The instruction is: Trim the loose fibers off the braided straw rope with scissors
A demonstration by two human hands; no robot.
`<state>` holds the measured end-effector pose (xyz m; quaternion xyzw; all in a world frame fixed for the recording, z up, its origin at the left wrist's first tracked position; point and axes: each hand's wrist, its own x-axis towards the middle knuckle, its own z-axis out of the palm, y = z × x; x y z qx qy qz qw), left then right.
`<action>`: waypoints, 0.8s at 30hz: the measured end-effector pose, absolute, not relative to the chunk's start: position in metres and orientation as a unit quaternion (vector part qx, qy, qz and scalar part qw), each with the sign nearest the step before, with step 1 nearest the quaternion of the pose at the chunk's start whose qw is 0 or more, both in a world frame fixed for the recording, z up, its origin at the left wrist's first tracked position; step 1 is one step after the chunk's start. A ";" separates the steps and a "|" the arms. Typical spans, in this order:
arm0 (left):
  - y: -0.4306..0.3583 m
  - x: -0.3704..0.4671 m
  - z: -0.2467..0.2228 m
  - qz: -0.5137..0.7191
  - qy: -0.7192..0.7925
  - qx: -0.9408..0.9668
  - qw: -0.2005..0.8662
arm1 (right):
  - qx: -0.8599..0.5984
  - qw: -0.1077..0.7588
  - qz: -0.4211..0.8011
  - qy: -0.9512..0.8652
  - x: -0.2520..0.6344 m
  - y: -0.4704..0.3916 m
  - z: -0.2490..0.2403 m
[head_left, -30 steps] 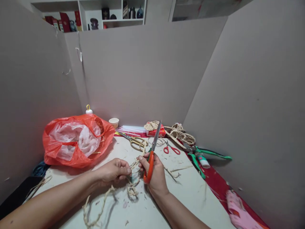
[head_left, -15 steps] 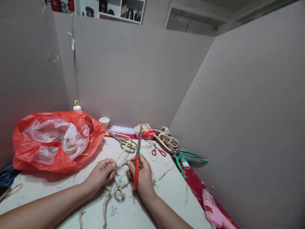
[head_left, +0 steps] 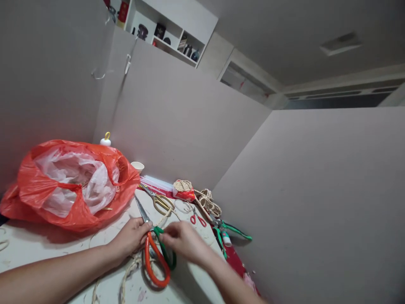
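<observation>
Between my hands is a pair of scissors (head_left: 157,274) with one orange and one green handle loop, blades pointing up and left. My left hand (head_left: 131,237) is closed, thumb and fingers on the scissors near the pivot. Bent fingers of my right hand (head_left: 183,240), slightly blurred, meet the green loop near its upper end. Beneath the scissors and my left hand lies a braided straw cord (head_left: 125,278), partly hidden by them. One strand of it trails toward the near table edge.
A red plastic bag (head_left: 118,209) stands left, with a paper cup (head_left: 138,166) behind it. Brass-handled scissors (head_left: 163,204), small red scissors (head_left: 198,218), coiled rope (head_left: 210,204) and green-handled pliers (head_left: 234,230) lie along the back and right. Grey panels (head_left: 164,118) enclose the table.
The orange-handled scissors have swung from upright in my right hand to slanting between both hands, loops toward me. My left hand has moved onto them. The view has tilted.
</observation>
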<state>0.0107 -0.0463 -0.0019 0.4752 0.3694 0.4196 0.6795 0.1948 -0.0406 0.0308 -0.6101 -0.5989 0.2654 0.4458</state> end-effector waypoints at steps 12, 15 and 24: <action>-0.046 0.012 -0.006 0.375 0.391 0.550 0.636 | -0.823 0.334 0.075 -0.454 0.367 0.133 0.064; -0.048 0.011 -0.005 0.359 0.400 0.568 0.623 | -0.850 0.315 0.081 -0.415 0.379 0.152 0.037; -0.048 0.009 -0.005 0.343 0.410 0.570 0.625 | -0.802 0.441 -0.027 -0.402 0.396 0.149 0.052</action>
